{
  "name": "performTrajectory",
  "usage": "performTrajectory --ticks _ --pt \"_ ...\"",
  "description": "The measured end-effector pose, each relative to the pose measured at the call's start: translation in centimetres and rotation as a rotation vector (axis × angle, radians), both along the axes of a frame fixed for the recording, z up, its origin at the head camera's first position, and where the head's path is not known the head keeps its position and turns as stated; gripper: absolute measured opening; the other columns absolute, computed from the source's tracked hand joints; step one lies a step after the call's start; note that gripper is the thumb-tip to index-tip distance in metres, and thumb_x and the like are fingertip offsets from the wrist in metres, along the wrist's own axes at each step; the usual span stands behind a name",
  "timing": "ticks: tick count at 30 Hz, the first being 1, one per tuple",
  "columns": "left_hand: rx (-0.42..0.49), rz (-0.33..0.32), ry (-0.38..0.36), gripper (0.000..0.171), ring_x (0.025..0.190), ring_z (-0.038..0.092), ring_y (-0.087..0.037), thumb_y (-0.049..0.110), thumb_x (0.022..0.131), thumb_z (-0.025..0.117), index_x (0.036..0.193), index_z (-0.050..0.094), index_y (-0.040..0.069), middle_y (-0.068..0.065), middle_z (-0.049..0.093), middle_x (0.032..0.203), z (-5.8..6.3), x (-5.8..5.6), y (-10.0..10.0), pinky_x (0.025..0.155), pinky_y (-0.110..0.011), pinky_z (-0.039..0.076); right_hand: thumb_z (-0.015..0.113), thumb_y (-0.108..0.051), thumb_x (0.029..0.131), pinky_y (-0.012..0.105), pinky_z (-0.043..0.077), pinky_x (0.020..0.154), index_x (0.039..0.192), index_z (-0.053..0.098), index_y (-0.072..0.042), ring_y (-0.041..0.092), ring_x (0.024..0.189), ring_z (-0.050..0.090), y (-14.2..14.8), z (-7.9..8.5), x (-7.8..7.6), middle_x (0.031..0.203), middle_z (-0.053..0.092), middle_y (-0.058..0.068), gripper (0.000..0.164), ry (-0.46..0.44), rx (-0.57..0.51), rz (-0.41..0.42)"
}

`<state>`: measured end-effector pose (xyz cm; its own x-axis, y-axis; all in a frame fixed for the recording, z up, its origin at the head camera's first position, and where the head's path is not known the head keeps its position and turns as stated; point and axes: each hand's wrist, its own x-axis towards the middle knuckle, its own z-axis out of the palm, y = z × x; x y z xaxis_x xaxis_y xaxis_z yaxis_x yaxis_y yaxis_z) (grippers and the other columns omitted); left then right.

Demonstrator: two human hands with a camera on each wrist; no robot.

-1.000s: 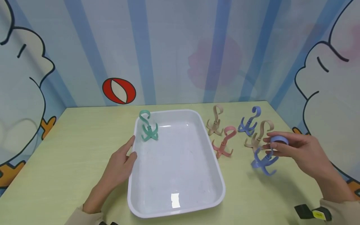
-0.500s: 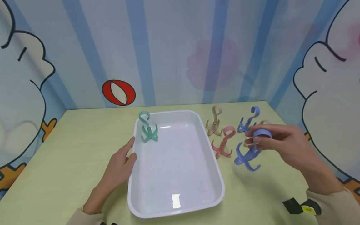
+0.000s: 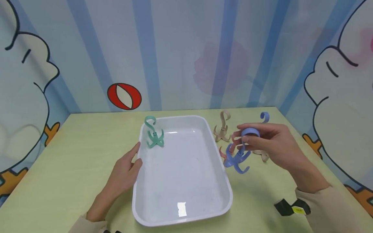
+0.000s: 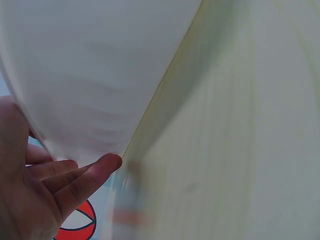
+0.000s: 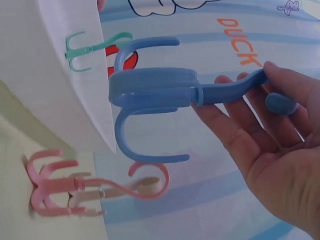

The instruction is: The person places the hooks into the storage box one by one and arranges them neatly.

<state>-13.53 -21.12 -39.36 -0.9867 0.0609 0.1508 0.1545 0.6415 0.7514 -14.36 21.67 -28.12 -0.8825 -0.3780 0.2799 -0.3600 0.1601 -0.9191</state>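
My right hand (image 3: 271,139) pinches the curved top of a blue four-pronged hanging hook (image 3: 237,158), which hangs tilted over the table close to the tray's right rim. In the right wrist view the blue hook (image 5: 155,92) is large, thumb and fingers on its bent stem. At the left rim of a white rectangular tray (image 3: 182,171), my left hand (image 3: 123,170) grips the edge, thumb over the rim. The left wrist view has its fingers (image 4: 82,187) against the tray's outer wall. A green hook (image 3: 155,139) stands inside the tray's far left corner.
Right of the tray stand a beige hook (image 3: 222,129), a pink hook (image 5: 55,185), another beige one (image 3: 262,154) and another blue one (image 3: 265,116), the last three partly covered by my right hand in the head view. A printed wall (image 3: 177,58) borders the table's back.
My right hand has carried the blue hook leftward toward the tray, now overlapping the pink hook in view. My left hand stays at the tray rim.
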Motion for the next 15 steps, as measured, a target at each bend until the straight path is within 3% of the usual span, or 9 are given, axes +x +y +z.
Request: performTrajectory --ticks 8,15 --pt "-0.017 -0.004 0.040 0.061 0.090 0.079 -0.028 0.014 0.106 0.045 0.164 0.034 0.001 -0.027 0.052 0.156 0.2 -0.1 -0.2 0.075 -0.037 0.064 0.069 -0.007 0.101 0.035 0.064 0.088 0.137 0.065 0.006 0.017 0.102 0.080 -3.2 -0.1 -1.3 0.113 0.081 0.000 0.038 -0.043 -0.036 -0.015" --pt "0.021 0.002 0.006 0.061 0.096 0.079 -0.033 0.014 0.106 0.044 0.165 0.032 0.002 -0.026 0.049 0.160 0.1 0.0 -0.3 0.076 -0.040 0.066 0.070 -0.006 0.100 0.037 0.063 0.090 0.136 0.067 0.005 0.018 0.102 0.080 -6.0 0.1 -2.8 0.116 0.080 0.002 0.038 -0.082 -0.089 -0.007"
